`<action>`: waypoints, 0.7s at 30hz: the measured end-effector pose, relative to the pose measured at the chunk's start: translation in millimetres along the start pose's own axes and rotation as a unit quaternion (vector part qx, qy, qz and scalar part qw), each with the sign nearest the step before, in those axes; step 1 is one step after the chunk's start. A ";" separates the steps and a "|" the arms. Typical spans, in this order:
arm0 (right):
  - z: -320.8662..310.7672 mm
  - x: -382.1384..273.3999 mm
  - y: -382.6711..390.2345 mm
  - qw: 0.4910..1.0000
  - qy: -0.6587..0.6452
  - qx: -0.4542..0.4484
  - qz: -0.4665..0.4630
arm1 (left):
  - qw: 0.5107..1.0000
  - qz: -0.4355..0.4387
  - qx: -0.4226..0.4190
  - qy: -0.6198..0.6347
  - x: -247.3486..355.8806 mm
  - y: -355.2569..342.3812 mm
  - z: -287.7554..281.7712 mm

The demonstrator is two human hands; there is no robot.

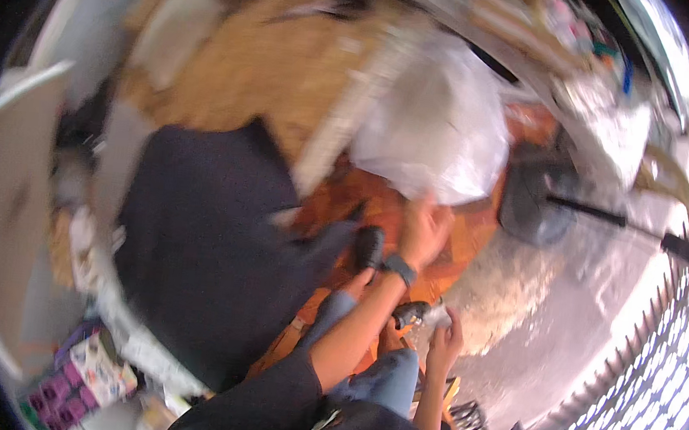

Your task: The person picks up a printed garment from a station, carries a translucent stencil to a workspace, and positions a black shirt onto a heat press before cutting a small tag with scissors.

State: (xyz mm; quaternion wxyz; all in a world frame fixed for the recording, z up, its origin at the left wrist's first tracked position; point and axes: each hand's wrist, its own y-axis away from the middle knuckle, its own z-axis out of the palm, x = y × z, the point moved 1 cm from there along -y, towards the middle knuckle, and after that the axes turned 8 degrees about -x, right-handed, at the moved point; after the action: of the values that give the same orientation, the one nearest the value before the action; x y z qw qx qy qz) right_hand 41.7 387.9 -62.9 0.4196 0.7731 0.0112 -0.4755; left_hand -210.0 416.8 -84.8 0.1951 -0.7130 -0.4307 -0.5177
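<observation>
My left hand (427, 229), with a dark watch on its wrist, reaches forward to a large translucent white plastic bag (443, 117). Its fingers are closed at the bag's near edge; motion blur softens the grip. Lower and to the right, my right hand (445, 343) is bent upward, with a small whitish piece (437, 315) at its fingertips, too blurred to name. A large dark cloth (211, 236) is spread to the left of my left forearm.
Brown wood-like boards (268, 61) lie beyond the cloth. A dark grey dustpan-like thing (538, 203) with a black handle sits right of the bag. Reddish-brown flooring (355, 191) meets rough concrete (501, 294). A perforated metal grille (632, 396) stands at right. My feet are below.
</observation>
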 end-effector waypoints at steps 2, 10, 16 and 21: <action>16.8 -40.1 57.9 0.999 -0.007 -0.039 0.031 | 0.977 -0.067 -0.166 0.114 -16.5 84.2 -5.4; 55.1 -124.8 73.6 0.987 -0.121 -0.093 -0.056 | 0.967 -0.165 -0.090 0.170 71.6 211.9 -123.6; 79.3 -225.3 99.7 0.966 -0.077 -0.210 -0.128 | 0.900 -0.169 0.046 0.400 137.0 202.2 -167.8; 65.6 -267.2 99.0 0.914 -0.045 -0.359 -0.184 | 0.915 -0.059 0.200 0.345 190.9 198.9 -197.0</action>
State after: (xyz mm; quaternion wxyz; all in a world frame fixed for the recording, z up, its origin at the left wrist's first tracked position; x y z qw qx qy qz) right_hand -111.0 382.4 186.3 0.5738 0.5324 0.3043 -0.5429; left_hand -142.2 242.8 197.9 0.4395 -0.4095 -0.4720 -0.6453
